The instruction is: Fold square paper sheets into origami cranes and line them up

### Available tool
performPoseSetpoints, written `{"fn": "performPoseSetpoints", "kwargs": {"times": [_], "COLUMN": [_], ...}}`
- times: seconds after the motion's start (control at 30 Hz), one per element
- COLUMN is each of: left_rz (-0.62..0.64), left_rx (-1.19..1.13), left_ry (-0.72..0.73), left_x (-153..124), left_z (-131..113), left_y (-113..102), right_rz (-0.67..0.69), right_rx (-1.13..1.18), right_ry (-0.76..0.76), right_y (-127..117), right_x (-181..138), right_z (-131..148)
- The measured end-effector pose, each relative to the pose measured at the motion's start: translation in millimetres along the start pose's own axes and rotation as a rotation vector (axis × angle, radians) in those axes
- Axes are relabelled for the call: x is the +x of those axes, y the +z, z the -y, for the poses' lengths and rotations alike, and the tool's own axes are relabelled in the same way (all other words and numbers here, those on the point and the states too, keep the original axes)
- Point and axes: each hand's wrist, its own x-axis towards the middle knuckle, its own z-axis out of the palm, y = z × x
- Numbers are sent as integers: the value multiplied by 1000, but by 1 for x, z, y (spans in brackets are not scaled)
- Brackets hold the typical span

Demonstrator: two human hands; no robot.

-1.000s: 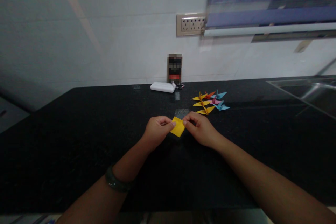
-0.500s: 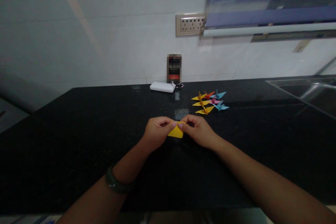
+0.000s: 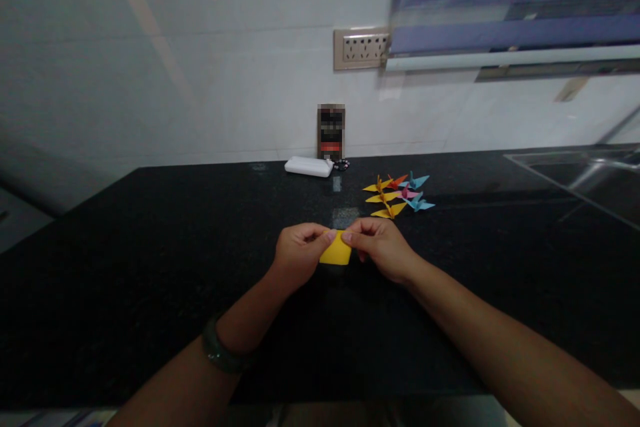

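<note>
A small piece of yellow paper [image 3: 336, 252] is held up over the dark countertop between my two hands. My left hand [image 3: 300, 250] pinches its upper left edge, the thumb lying on the near face. On the other side, my right hand [image 3: 383, 247] grips the upper right corner between thumb and fingers. The fingertips behind the paper are partly hidden. Beyond my right hand stand several folded paper cranes: yellow ones [image 3: 383, 198], an orange-red one [image 3: 397, 181], a pink one [image 3: 407, 193] and blue ones [image 3: 419, 203].
At the back of the black countertop [image 3: 175, 247] lies a white oblong case [image 3: 309, 166] beside a beaded loop [image 3: 342, 165]. A phone-like object [image 3: 331, 131], its face blurred, leans on the wall. A socket panel [image 3: 361, 49] and a blue blind [image 3: 500, 0] are above; a sink [image 3: 575, 177] is at right.
My right thumb has slid slightly right along the paper's top edge, and more of the yellow face shows. My left hand has barely moved.
</note>
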Motion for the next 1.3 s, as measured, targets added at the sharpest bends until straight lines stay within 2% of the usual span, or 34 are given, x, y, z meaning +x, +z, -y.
{"fn": "performPoseSetpoints", "kwargs": {"times": [0.23, 0.5, 0.57, 0.73, 0.83, 0.93, 1.17, 1.3], "left_rz": [7, -51, -4, 251, 325, 359, 243, 65], "left_rx": [-76, -73, -38, 64, 69, 63, 87, 84], "left_ry": [-45, -72, -74, -71, -49, -28, 23, -29], "left_x": [-1, 1, 2, 2, 1, 1, 1, 1], "left_z": [-2, 2, 4, 8, 9, 10, 9, 3], "left_y": [1, 2, 3, 4, 4, 1, -1, 0], "right_rz": [60, 7, -20, -39, -10, 3, 8, -14], "right_rx": [99, -20, -60, -196, -338, -352, -304, -363], "right_ry": [-7, -35, -51, -136, -193, -180, -197, -207], "right_y": [-2, -2, -1, -1, -3, -1, 2, 0], "right_x": [4, 6, 5, 5, 4, 4, 3, 4], "right_z": [-7, -10, -10, -11, -11, -11, -10, -9]}}
